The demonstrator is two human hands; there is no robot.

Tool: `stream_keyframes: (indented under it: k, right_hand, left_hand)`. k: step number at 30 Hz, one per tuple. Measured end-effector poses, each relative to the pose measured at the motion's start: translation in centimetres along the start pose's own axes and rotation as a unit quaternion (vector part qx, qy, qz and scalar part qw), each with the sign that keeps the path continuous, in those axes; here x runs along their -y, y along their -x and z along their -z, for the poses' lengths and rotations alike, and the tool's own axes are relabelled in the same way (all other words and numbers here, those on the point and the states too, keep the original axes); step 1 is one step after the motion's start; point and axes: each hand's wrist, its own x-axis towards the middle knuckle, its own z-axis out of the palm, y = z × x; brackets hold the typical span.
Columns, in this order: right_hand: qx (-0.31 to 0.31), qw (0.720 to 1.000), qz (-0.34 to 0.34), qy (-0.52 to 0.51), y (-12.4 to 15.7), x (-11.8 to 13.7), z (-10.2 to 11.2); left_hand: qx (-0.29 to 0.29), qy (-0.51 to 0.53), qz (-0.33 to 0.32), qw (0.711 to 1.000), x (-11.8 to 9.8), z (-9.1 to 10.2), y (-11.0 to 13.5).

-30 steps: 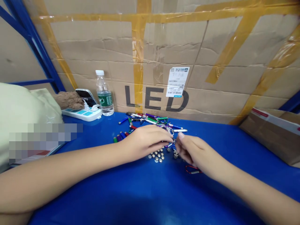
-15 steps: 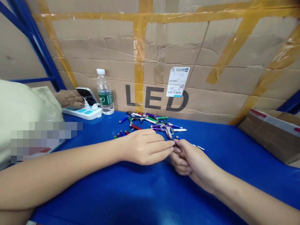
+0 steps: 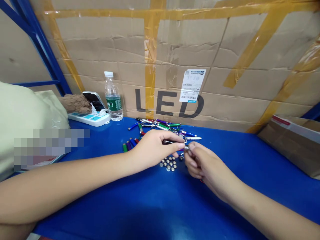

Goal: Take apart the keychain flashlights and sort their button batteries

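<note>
My left hand (image 3: pixel 156 146) is closed around a slim dark penlight (image 3: pixel 169 142), whose barrel shows between thumb and fingers. My right hand (image 3: pixel 206 165) meets it fingertip to fingertip, pinching the silver end (image 3: pixel 187 147) of the penlight. Whether that end is joined to the barrel or separate, I cannot tell. Below my left fingers, several silver button cells (image 3: pixel 171 164) lie in a cluster on the blue table (image 3: pixel 150 203). Behind my hands is a loose pile of coloured metal penlights (image 3: pixel 162 126). Beside my left wrist several coloured tubes (image 3: pixel 128 145) lie in a row, partly hidden.
A large cardboard box (image 3: pixel 120 43) stands along the back edge. At the back left are a water bottle (image 3: pixel 114 101), a white power strip (image 3: pixel 97 119), a phone (image 3: pixel 93 101) and a brown fluffy thing (image 3: pixel 76 104). A brown paper bag (image 3: pixel 287 143) sits at right.
My left hand has turned and lifted slightly, so the button cells beneath it now show. The dark barrel has come into sight in it. My right hand stays close to the same place, still pinching.
</note>
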Motion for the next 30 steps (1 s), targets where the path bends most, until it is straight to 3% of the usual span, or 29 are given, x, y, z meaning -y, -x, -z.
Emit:
stream_keyframes:
  k: [2, 5, 7, 9, 10, 12, 14, 16, 18, 21, 24, 26, 30]
  right_hand:
    - [-0.040, 0.988, 0.073, 0.129, 0.1, -0.1, 0.3]
    - [-0.081, 0.908, 0.195, 0.361, 0.2, -0.1, 1.1]
    - [-0.080, 0.841, 0.250, 0.473, 0.2, 0.0, 1.7]
    - [-0.074, 0.806, 0.268, 0.523, 0.1, 0.0, 1.9]
    - [-0.070, 0.809, 0.263, 0.521, 0.1, 0.1, 1.9]
    - [-0.065, 0.848, 0.227, 0.474, 0.2, 0.3, 1.6]
    - [-0.059, 0.891, 0.189, 0.409, 0.4, 0.6, 1.1]
    - [-0.056, 0.906, 0.178, 0.380, 0.6, 0.8, 0.8]
    - [-0.051, 0.893, 0.199, 0.399, 0.7, 0.9, 1.0]
    - [-0.032, 0.831, 0.250, 0.496, 0.6, 0.7, 1.9]
    - [-0.001, 0.732, 0.301, 0.612, 0.2, 0.1, 2.7]
    - [0.020, 0.679, 0.317, 0.662, 0.0, -0.2, 2.9]
    - [0.067, 0.634, 0.284, 0.716, -0.3, -0.7, 2.5]
  left_hand:
    - [0.020, 0.090, 0.105, 0.990, -0.3, 0.1, -0.2]
    - [0.034, 0.172, 0.200, 0.964, -0.8, 0.3, -0.3]
    - [0.055, 0.179, 0.226, 0.956, -0.8, 0.5, -0.3]
    - [0.079, 0.139, 0.191, 0.969, -0.6, 0.8, -0.3]
    - [0.086, 0.096, 0.139, 0.982, -0.4, 0.9, -0.2]
    - [0.085, -0.033, -0.021, 0.996, 0.0, 1.2, -0.2]
    - [0.074, -0.164, -0.166, 0.970, 0.3, 1.5, -0.1]
    - [0.084, -0.236, -0.222, 0.942, 0.4, 1.6, -0.1]
    - [0.110, -0.228, -0.197, 0.947, 0.3, 1.7, -0.2]
    - [0.184, -0.148, -0.087, 0.968, 0.1, 2.1, -0.6]
    - [0.270, -0.116, -0.007, 0.956, 0.2, 2.8, -1.2]
    - [0.306, -0.141, 0.003, 0.942, 0.5, 3.4, -1.5]
    - [0.337, -0.215, -0.049, 0.915, 1.0, 4.1, -1.9]
